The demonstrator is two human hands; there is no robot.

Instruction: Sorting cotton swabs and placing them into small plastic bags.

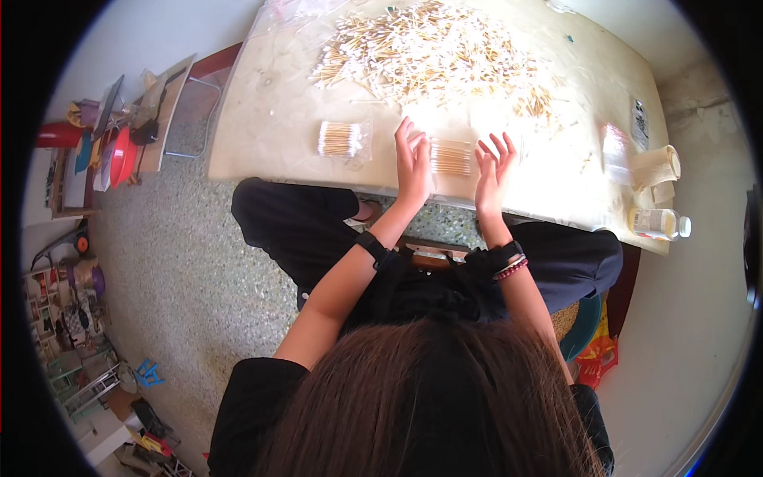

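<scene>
1. Fingers of the left hand [412, 165] are loosely bent and slightly apart; those of the right hand [493, 176] are spread, pointing away from the body.
2. At far left, beyond the worktop [262, 135], a red basin [121, 157] shows; lower down, a small blue stool [149, 372] is on the speckled floor [191, 270].
3. On the worktop, left of the hands, lies a clear bag of cotton swabs [342, 139], their white tips to the left and right.
4. Between the two palms lies a neat row of loose cotton swabs [451, 157], sticks running crosswise from one hand toward the other. Whether either palm touches the ends, I cannot tell.
5. Beyond the hands spreads a big, jumbled heap of cotton swabs [433, 60].
6. Along the right side are a shiny clear packet [614, 151], a pale roll [655, 167] and, nearer the body, a translucent bottle [653, 223] with a white cap.
</scene>
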